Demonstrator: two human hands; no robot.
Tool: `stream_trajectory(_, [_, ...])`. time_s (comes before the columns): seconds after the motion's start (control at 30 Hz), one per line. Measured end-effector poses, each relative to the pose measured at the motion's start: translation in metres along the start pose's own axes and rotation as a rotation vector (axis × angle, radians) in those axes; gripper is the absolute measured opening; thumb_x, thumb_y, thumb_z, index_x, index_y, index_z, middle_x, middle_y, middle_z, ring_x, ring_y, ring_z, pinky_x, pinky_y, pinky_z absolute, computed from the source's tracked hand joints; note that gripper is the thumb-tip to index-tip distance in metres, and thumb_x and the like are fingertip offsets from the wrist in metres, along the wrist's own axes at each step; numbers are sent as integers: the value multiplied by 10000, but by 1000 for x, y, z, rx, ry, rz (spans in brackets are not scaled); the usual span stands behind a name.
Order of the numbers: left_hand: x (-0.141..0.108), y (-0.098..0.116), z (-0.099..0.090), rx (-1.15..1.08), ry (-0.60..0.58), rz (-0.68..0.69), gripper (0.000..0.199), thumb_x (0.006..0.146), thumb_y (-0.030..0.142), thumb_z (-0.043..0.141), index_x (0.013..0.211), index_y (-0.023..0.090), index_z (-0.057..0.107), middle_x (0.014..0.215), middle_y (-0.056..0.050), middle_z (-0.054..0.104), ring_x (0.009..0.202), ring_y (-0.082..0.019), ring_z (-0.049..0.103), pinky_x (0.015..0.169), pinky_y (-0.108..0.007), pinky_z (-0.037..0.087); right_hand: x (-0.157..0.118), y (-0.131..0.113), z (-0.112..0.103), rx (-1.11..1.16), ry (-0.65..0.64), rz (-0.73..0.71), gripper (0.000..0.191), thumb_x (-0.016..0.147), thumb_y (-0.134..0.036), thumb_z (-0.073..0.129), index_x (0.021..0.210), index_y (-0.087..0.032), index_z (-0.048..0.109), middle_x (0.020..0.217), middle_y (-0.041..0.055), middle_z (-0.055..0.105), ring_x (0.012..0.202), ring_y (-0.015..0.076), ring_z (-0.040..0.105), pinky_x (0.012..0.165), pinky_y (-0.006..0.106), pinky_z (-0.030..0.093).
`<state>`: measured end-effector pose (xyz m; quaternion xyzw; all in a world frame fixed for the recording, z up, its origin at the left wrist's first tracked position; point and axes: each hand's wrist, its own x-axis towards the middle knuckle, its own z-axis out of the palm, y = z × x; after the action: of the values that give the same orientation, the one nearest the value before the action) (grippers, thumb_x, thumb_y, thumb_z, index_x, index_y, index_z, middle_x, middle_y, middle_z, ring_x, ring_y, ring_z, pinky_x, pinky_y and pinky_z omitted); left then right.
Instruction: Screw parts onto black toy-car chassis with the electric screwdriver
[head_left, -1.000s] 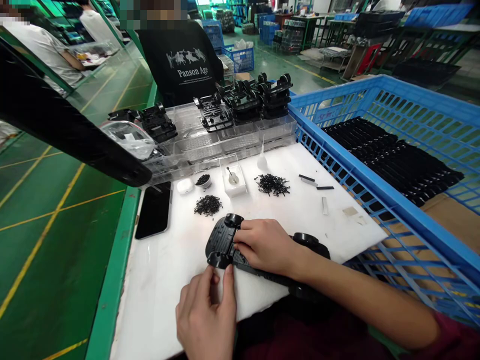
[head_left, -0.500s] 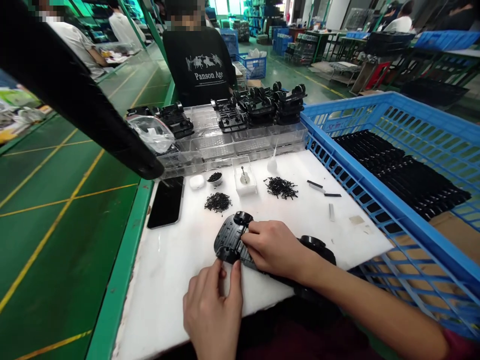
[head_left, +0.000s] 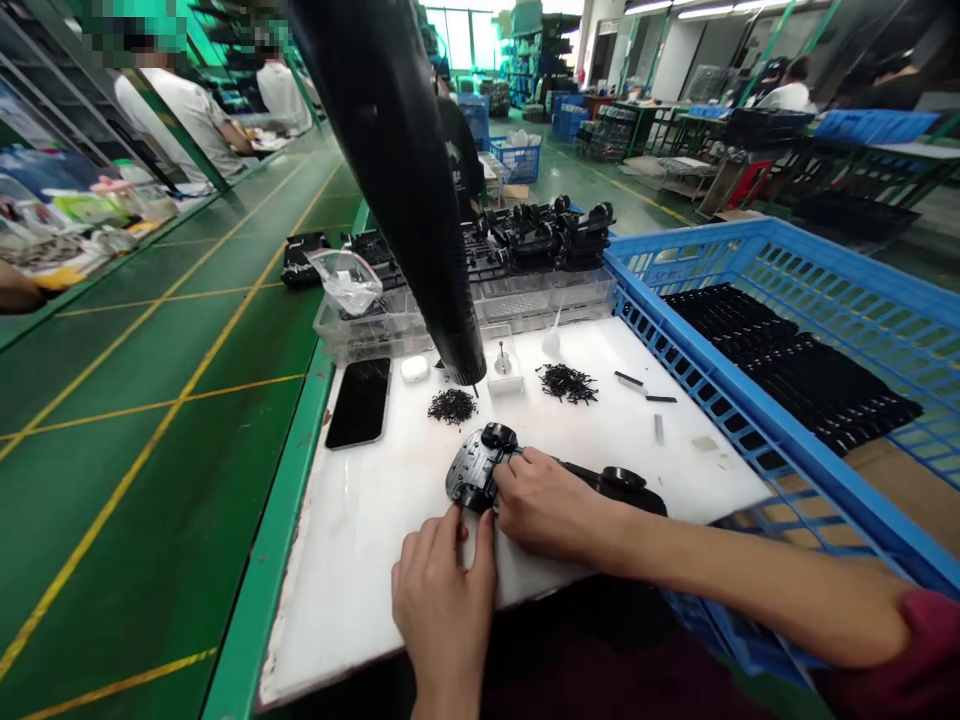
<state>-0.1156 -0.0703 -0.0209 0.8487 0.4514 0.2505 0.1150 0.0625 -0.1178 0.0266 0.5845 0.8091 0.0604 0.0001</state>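
A black toy car chassis [head_left: 471,466] with wheels lies underside up across the front of a white work board [head_left: 337,580]. My left hand [head_left: 444,595] has thumb and fingertips closed on the chassis's near edge, by a wheel. My right hand [head_left: 551,505] lies over its middle, with bent fingers pressed together on the underside; whether a small part is under those fingertips is hidden. Beyond the hands hangs a black electric screwdriver [head_left: 420,220], its thin bit pointing down near a pile of small black screws [head_left: 451,406]. Neither hand touches it.
Another screw pile [head_left: 568,383], a small clear box [head_left: 506,382] and a phone [head_left: 358,403] lie on the board. Behind are a clear tray [head_left: 405,310] and several more chassis [head_left: 551,238]. A blue crate [head_left: 795,235] of black parts stands right; a person [head_left: 459,150] sits ahead.
The screwdriver has swung from the left to the middle, its bit now over the screws. The view has shifted slightly left. Both hands remain on the chassis.
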Motion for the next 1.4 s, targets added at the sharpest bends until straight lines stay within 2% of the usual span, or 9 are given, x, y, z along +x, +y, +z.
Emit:
stream_trajectory(0.3, [11, -2, -5, -1, -82, 10, 296, 994, 420, 534, 1054, 185, 705, 877, -67, 704, 873, -279, 608, 749, -367, 421, 22, 8, -13, 61, -40, -111, 216, 895, -80, 563, 750, -146, 709, 835, 124, 684, 761, 236, 631, 703, 381, 445])
stream_trajectory(0.53, [23, -18, -39, 20, -38, 80, 401, 978, 518, 548, 1022, 179, 757, 838, -76, 738, 816, -290, 669, 726, -381, 461, 4, 0, -7, 65, 8, 25, 191, 881, -115, 582, 849, -114, 770, 906, 165, 718, 820, 273, 692, 745, 408, 501])
stream_trajectory(0.67, [38, -23, -52, 4, -20, 178, 408, 1003, 501, 515, 1092, 176, 743, 942, -91, 730, 896, -293, 654, 825, -419, 493, 2, -1, -5, 111, 17, 64, 184, 862, -92, 585, 860, -105, 769, 931, 178, 729, 861, 279, 708, 802, 416, 516])
stream_trajectory(0.93, [55, -15, -30, -74, -162, 467, 388, 939, 474, 640, 1249, 259, 729, 1286, -110, 646, 1224, -329, 586, 1041, -503, 489, -29, 34, -20, 353, 167, 294, 263, 906, -196, 578, 1117, -123, 718, 1011, 139, 750, 853, 255, 721, 729, 333, 515])
stream_trajectory(1.07, [80, -30, -26, -118, -201, 440, 398, 1015, 455, 523, 1278, 219, 707, 1264, -121, 669, 1203, -294, 622, 1035, -453, 505, -38, 67, -46, 493, 343, 408, 456, 981, -196, 518, 1430, -126, 551, 1199, 139, 717, 1031, 220, 687, 858, 322, 516])
stream_trajectory(1.13, [107, -37, -24, -127, -229, 401, 412, 1041, 432, 447, 1207, 185, 733, 1152, -119, 717, 1048, -267, 680, 908, -400, 546, -27, 83, -69, 671, 485, 437, 549, 1024, -333, 540, 1526, -135, 440, 1285, 136, 678, 1046, 191, 674, 892, 309, 526])
stream_trajectory(1.23, [149, -43, -17, -124, -336, 419, 402, 998, 447, 503, 1099, 172, 778, 1013, -101, 747, 846, -226, 692, 790, -346, 547, 6, 98, -108, 1096, 724, 364, 893, 917, -572, 701, 1615, -186, 299, 1409, 145, 608, 1168, 223, 654, 982, 351, 536])
stream_trajectory(1.33, [172, -44, -9, -123, -417, 475, 396, 976, 472, 538, 1051, 187, 802, 990, -96, 748, 819, -210, 687, 774, -322, 550, 45, 98, -136, 1261, 758, 235, 1217, 762, -637, 834, 1677, -256, 129, 1536, 163, 505, 1365, 311, 547, 1117, 461, 471])
stream_trajectory(1.4, [176, -45, -4, -124, -434, 507, 410, 991, 474, 519, 1044, 187, 806, 1007, -103, 743, 849, -213, 693, 774, -315, 555, 68, 91, -142, 1292, 723, 181, 1219, 774, -597, 841, 1682, -302, 84, 1503, 143, 538, 1363, 319, 548, 1125, 487, 461])
